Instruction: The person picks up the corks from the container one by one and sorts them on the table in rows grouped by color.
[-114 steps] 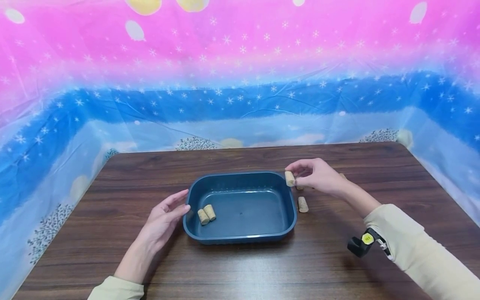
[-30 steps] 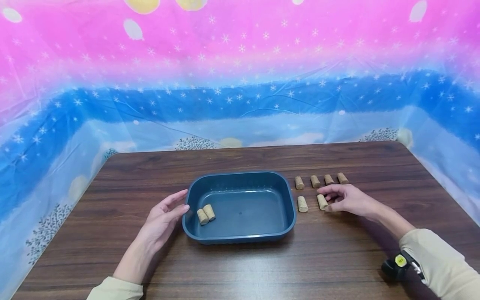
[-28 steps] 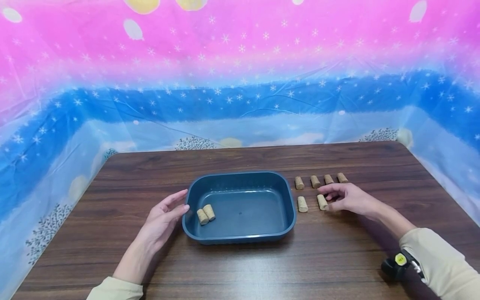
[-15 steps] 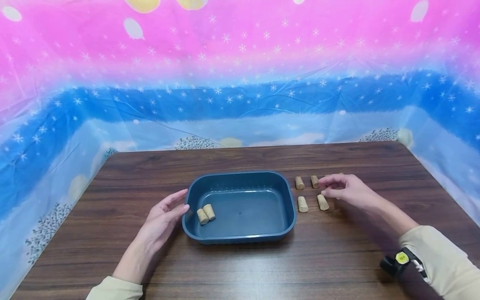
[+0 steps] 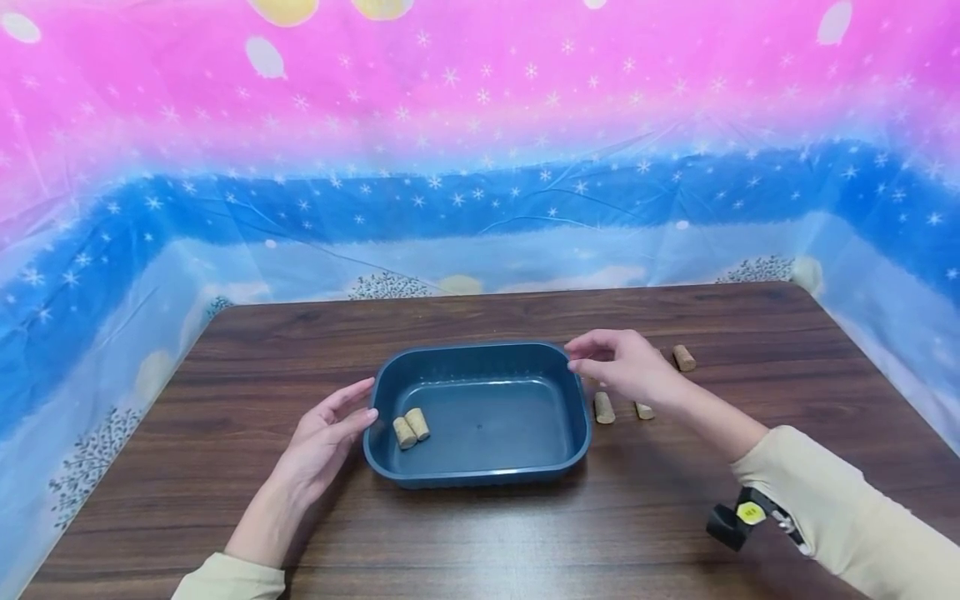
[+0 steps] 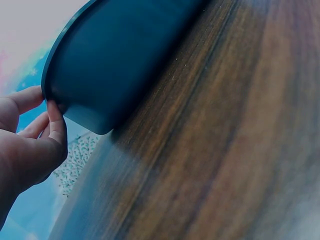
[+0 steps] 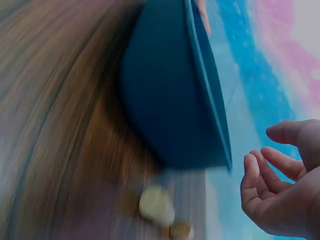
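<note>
A dark blue rectangular tray (image 5: 480, 477) stands on the table, with two corks (image 5: 417, 424) lying side by side at its left end. My left hand (image 5: 318, 437) is at the tray's left side, thumb and fingertips touching the rim. In the left wrist view, the left fingers (image 6: 56, 125) meet the tray's outer wall. Over the back right corner of the tray hovers my right hand (image 5: 622, 362). The right wrist view shows nothing between the right thumb (image 7: 285, 132) and its loosely bent fingers. Beneath and behind that hand are corks, partly hidden.
Right of the tray, a pale cork (image 5: 604, 408) stands near the rim, and a darker cork (image 5: 684, 358) is farther back. The brown wooden table (image 5: 525, 542) has a patterned cloth backdrop (image 5: 480, 200) behind it. A black wrist camera (image 5: 726, 527) hangs below the right sleeve.
My right hand has moved left from the corks to the tray's right rim. Earlier, 3.8 seconds ago, it held a cork there. My left hand and the tray have stayed put.
</note>
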Motion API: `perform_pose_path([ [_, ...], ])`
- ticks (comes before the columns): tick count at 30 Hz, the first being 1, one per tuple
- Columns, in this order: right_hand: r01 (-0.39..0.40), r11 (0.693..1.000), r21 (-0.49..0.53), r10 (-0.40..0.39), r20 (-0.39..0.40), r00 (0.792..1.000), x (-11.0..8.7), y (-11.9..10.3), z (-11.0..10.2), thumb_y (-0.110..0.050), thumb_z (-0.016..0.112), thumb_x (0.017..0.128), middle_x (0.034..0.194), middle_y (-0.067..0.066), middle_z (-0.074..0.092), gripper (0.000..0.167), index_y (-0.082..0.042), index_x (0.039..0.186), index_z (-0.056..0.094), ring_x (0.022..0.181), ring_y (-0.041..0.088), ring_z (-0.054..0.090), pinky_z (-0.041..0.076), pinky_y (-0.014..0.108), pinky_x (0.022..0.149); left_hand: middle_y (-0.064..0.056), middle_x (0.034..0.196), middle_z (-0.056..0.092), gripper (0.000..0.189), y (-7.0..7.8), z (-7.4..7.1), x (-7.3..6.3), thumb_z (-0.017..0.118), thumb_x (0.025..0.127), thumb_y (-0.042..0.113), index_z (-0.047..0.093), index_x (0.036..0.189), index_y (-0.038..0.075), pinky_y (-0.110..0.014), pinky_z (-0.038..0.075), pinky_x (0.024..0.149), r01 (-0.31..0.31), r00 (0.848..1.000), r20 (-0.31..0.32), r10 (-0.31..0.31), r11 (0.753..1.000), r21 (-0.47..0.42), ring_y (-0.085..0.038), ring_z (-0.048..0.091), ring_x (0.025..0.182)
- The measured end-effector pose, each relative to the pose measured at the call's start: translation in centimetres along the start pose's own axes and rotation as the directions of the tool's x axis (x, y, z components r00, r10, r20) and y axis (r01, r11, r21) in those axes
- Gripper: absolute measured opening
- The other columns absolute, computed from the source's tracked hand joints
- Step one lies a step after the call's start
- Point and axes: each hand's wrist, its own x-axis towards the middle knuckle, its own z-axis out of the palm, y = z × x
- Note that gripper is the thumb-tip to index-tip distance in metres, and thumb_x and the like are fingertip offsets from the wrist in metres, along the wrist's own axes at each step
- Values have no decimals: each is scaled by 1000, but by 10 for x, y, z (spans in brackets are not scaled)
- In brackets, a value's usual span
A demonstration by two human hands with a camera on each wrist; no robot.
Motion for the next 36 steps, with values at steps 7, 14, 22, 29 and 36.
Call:
perform_pose_path([
  [7, 55, 998, -16, -54, 90, 995, 16, -27, 33, -13, 68, 90, 108, 12, 66, 33, 1, 119, 64, 96, 22, 61, 52, 38, 78, -9, 149, 32, 59, 1, -1, -1, 60, 96, 10, 34, 148, 3, -32, 32, 109, 4, 1000, 1, -4, 1000, 4, -15, 50, 121],
  [14, -63, 990, 123, 33, 229, 973, 29, -46, 60, -12, 68, 90, 113, 11, 63, 36, 0, 123, 61, 95, 20, 59, 51, 45, 83, -10, 148, 33, 58, 0, -1, 0, 60, 96, 9, 34, 148, 3, -35, 31, 110, -1, 1000, 3, 1, 1000, 3, -17, 50, 121],
  [22, -126, 985, 118, 94, 249, 964, 46, -58, 96, -10, 71, 88, 113, 11, 65, 34, -1, 120, 64, 95, 19, 60, 52, 38, 83, -10, 148, 34, 58, 0, -1, 1, 61, 95, 8, 36, 147, 3, -31, 33, 108, -1, 1000, 2, 1, 1000, -11, -18, 49, 123],
  [29, -112, 993, 40, 99, 248, 964, 58, -57, 129, -10, 75, 84, 107, 5, 67, 33, -3, 115, 67, 103, 20, 59, 51, 32, 85, -10, 148, 34, 57, 0, -1, 2, 60, 95, 5, 36, 147, 3, -31, 34, 107, 5, 1000, -3, -5, 1000, -22, -20, 46, 126],
  [36, -79, 996, -32, 84, 243, 966, 67, -62, 153, -9, 78, 81, 103, 5, 69, 33, -3, 112, 69, 103, 21, 60, 52, 30, 83, -10, 147, 34, 58, -1, -2, 2, 61, 94, 6, 36, 147, 2, -25, 38, 103, 4, 1000, 5, -3, 999, -39, -16, 51, 120],
])
